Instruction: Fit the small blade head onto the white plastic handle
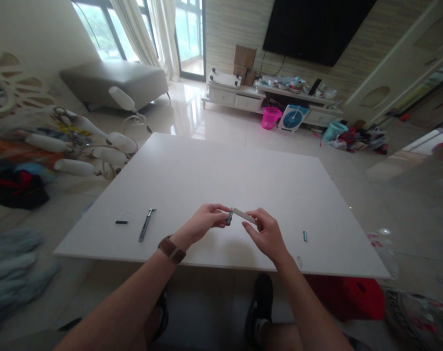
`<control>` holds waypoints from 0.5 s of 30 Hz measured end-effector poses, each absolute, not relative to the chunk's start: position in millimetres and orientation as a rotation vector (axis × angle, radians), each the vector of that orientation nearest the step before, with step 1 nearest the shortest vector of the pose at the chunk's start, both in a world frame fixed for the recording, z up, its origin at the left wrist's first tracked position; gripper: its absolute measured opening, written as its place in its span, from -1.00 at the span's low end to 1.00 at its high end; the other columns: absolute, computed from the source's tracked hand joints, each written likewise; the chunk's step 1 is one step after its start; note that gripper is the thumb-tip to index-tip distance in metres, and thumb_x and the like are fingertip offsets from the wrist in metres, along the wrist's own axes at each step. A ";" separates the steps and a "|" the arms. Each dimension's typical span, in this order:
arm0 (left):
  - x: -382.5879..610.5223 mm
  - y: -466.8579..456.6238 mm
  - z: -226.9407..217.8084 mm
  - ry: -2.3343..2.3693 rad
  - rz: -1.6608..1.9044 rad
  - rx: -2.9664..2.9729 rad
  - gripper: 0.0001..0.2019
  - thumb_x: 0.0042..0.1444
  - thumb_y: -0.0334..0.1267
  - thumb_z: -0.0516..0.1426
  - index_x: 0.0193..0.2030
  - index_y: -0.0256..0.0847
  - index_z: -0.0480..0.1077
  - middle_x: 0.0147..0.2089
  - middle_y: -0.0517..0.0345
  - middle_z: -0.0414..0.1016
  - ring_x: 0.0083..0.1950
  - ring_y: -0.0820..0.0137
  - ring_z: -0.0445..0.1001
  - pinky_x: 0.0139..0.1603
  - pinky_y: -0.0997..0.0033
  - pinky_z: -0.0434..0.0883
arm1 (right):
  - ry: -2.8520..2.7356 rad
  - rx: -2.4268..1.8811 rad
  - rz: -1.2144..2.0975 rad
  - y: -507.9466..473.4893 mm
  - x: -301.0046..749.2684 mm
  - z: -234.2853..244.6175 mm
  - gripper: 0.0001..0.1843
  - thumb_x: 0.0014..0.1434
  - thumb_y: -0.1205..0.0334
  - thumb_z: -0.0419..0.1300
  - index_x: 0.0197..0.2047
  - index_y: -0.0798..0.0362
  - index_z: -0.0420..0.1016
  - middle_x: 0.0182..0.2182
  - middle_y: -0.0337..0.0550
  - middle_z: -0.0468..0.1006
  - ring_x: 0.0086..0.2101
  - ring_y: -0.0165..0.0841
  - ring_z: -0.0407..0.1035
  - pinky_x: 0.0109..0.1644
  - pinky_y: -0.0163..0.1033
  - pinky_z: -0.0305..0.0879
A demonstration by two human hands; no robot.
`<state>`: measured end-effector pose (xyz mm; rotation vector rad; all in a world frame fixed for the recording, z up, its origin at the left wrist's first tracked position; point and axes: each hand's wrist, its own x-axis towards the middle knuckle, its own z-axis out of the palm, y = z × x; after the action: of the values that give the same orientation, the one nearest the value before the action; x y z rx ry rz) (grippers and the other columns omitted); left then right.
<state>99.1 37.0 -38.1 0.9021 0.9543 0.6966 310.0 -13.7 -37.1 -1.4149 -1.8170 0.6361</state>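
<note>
Above the white table [229, 175], my left hand [207, 219] pinches a small green-and-dark razor cartridge [229, 217] between thumb and fingers. My right hand [267, 231] grips a slim, pale grey stick [244, 215], whose far end touches or nearly touches the cartridge. What the stick is, I cannot make out. Left of my hands lies a razor handle [145, 227], dark with a silvery head end. Beside it is a small black strip-shaped piece [121, 222], with something clear behind it. Another razor cartridge [305, 236] rests on the table to the right of my right hand.
A small clear piece [299, 262] lies near the table's front edge. A lamp with white shades [111, 156] stands at the table's left. Under the right front edge is a red object [349, 297]. A pink basket [271, 118] and a low white cabinet [239, 97] are beyond.
</note>
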 end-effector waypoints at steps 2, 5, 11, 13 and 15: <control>100.9 34.7 -37.6 0.902 0.662 0.851 -0.73 -0.06 -0.29 0.33 -0.19 -0.33 0.50 -0.36 0.04 0.57 -0.33 0.44 0.53 -0.26 0.48 0.43 | -1.837 -1.344 0.607 -12.7 306.5 -41.3 -0.72 0.23 0.26 0.20 0.01 -0.06 0.55 -0.21 -0.17 0.49 -0.46 -0.45 0.27 -0.37 -0.31 0.19; 102.1 32.7 -38.2 0.834 0.597 0.798 -0.70 -0.10 -0.30 0.36 -0.20 -0.30 0.48 -0.38 0.06 0.56 -0.36 0.47 0.52 -0.25 0.49 0.43 | -1.885 -1.268 0.621 -11.3 303.4 -46.5 -0.63 0.23 0.35 0.17 0.07 -0.15 0.54 -0.08 -0.15 0.50 -0.32 -0.40 0.39 -0.28 -0.31 0.27; 102.5 32.4 -41.2 0.812 0.552 0.769 -0.74 -0.08 -0.28 0.37 -0.27 -0.30 0.46 -0.39 0.02 0.57 -0.32 0.42 0.55 -0.24 0.48 0.43 | -1.880 -1.242 0.694 -10.4 299.6 -46.6 -0.80 0.24 0.36 0.16 -0.17 -0.05 0.60 -0.24 -0.17 0.53 -0.32 -0.39 0.38 -0.27 -0.29 0.24; 103.5 32.8 -41.4 0.815 0.588 0.792 -0.75 -0.06 -0.25 0.35 -0.28 -0.31 0.46 -0.35 0.01 0.58 -0.31 0.41 0.56 -0.21 0.46 0.44 | -1.768 -1.336 0.763 -10.7 296.0 -47.4 -0.88 0.23 0.29 0.19 -0.27 0.01 0.58 -0.37 -0.20 0.49 -0.41 -0.41 0.30 -0.36 -0.30 0.17; 104.9 33.2 -41.5 0.823 0.637 0.818 -0.74 -0.06 -0.23 0.36 -0.26 -0.31 0.47 -0.31 0.01 0.59 -0.30 0.41 0.56 -0.19 0.43 0.45 | -1.592 -1.438 0.915 -10.8 291.9 -49.9 -0.87 0.20 0.18 0.23 -0.31 0.05 0.55 -0.48 -0.26 0.43 -0.51 -0.44 0.19 -0.46 -0.31 0.07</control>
<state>104.9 33.2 -41.5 0.8180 0.8232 0.6373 291.9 -10.8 -49.9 -1.4376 -1.5918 0.9147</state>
